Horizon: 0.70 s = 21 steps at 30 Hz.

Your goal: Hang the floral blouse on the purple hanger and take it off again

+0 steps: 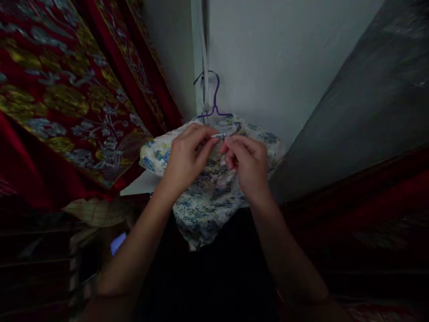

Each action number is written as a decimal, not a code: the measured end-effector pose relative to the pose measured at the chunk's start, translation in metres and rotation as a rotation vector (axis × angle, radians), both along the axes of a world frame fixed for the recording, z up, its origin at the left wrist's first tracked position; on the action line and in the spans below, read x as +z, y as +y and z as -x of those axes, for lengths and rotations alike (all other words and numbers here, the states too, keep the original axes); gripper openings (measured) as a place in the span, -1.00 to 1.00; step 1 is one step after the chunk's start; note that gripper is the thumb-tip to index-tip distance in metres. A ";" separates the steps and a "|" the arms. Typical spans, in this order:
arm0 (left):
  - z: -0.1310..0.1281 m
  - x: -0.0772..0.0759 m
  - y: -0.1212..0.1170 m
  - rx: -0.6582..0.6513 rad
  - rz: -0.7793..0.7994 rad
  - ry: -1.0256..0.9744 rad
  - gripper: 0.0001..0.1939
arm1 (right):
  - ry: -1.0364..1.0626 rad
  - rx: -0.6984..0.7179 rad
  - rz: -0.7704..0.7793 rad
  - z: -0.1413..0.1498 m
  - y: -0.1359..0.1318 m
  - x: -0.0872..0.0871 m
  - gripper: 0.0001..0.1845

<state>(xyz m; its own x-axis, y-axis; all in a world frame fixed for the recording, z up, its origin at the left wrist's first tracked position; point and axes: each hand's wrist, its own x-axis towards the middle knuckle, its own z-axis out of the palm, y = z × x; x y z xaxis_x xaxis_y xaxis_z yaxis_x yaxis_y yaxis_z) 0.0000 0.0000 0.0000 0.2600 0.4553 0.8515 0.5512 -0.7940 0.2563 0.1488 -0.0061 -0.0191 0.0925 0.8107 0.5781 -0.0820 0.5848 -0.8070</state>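
A white floral shirt (pixel 204 210) with blue and yellow print hangs on a purple hanger (pixel 216 91) in front of me. At the collar, my left hand (pixel 191 152) pinches the shirt's edge between thumb and forefinger. Close beside it on the right, my right hand (pixel 246 161) is closed on the fabric just below the neckline, its fingers curled. The small part between my fingertips is too dark to make out clearly. The hanger's hook is caught at a pale strap or cord (pixel 205 58).
Red cloth (pixel 67 89) with gold and silver embroidery hangs at the left. Behind the shirt stands a pale wall (pixel 268 58), with a grey surface (pixel 378 80) to its right. Dark shelving (pixel 33 259) is at the lower left, near a small bluish object (pixel 118 243).
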 end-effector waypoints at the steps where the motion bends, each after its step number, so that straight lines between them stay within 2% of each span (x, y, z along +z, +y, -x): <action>1: 0.000 0.003 -0.004 -0.007 -0.022 0.039 -0.91 | -0.036 -0.029 0.006 0.001 0.007 -0.009 -0.69; 3: 0.002 0.009 -0.013 -0.009 -0.056 0.037 -0.91 | -0.094 -0.040 0.057 0.003 0.020 -0.029 -0.70; 5: 0.013 0.014 -0.021 0.012 -0.083 -0.069 -0.92 | -0.143 0.021 0.176 0.003 0.028 -0.051 -0.70; 7: 0.032 0.015 -0.025 0.043 -0.087 -0.296 -0.93 | -0.163 0.132 0.321 0.000 0.026 -0.073 -0.68; 9: 0.058 0.006 -0.026 0.005 -0.067 -0.621 -0.96 | -0.147 0.214 0.397 -0.003 0.013 -0.092 -0.66; 10: 0.070 -0.004 -0.026 -0.049 -0.025 -0.795 -0.95 | -0.130 0.238 0.411 -0.003 0.004 -0.100 -0.65; 12: 0.090 -0.034 -0.024 -0.183 0.144 -1.124 -0.88 | -0.089 0.272 0.440 -0.001 -0.018 -0.113 -0.65; 14: 0.097 -0.075 -0.026 -0.237 0.443 -1.420 -0.79 | -0.016 0.275 0.480 0.005 -0.038 -0.123 -0.64; 16: 0.090 -0.118 -0.030 -0.207 0.616 -1.668 -0.78 | 0.063 0.255 0.523 0.012 -0.053 -0.132 -0.64; 18: 0.074 -0.155 -0.036 -0.190 0.728 -1.789 -0.79 | 0.101 0.249 0.553 0.016 -0.061 -0.138 -0.62; 19: 0.065 -0.169 -0.039 -0.186 0.778 -1.777 -0.81 | 0.097 0.257 0.558 0.017 -0.063 -0.139 -0.61; 21: 0.047 -0.186 -0.043 -0.200 0.869 -1.700 -0.85 | 0.052 0.289 0.550 0.017 -0.067 -0.139 -0.59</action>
